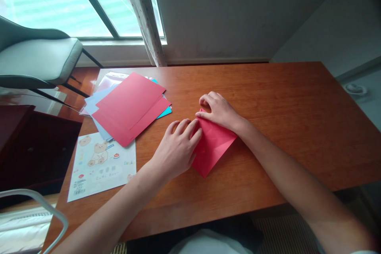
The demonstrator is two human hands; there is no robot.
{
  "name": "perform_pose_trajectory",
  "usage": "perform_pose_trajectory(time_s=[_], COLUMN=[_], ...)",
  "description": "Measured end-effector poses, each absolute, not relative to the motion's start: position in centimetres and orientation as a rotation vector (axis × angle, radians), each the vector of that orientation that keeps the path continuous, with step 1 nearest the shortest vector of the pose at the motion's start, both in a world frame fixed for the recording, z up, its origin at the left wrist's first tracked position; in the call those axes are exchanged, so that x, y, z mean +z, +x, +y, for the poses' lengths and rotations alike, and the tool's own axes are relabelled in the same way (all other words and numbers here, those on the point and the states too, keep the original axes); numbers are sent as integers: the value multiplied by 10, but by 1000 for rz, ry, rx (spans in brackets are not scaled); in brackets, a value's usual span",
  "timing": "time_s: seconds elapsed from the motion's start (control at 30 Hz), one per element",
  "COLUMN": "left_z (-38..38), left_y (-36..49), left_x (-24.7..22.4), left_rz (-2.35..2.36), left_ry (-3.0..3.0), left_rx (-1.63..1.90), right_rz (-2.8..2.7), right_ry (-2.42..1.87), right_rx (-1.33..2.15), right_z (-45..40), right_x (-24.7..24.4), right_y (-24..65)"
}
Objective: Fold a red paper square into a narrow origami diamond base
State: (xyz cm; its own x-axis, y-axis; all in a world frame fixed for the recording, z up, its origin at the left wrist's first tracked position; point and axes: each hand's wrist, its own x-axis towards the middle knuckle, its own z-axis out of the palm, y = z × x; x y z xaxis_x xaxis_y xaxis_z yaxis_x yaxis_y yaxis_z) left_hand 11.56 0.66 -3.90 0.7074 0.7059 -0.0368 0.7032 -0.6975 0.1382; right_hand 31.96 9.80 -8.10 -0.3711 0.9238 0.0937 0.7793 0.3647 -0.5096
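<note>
The left hand (180,149), fingers curled, touches the folded red paper (213,143) at nine o'clock; the right hand (218,109), half-curled, has its thumb at the paper's twelve o'clock corner. I cannot tell whether either grips it. The paper lies on the wooden table (297,103). Towards nine o'clock is a bear-printed sheet (101,172); towards ten, stacked coloured paper (131,103), then a chair (35,59).
</note>
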Motion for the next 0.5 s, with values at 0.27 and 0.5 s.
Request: perform_pose_trajectory(time_s=[0.27, 0.5], left_z=[14, 1], left_y=[117, 116], left_x=[-35, -42], left_rz=[1125, 1178], left_ry=[2789, 2786], left_rx=[-13, 79], right_rz=[-2277, -2271], right_ry=[-1491, -1513], right_rx=[568, 573], right_z=[99, 97], right_x=[-79, -73], right_y=[319, 317])
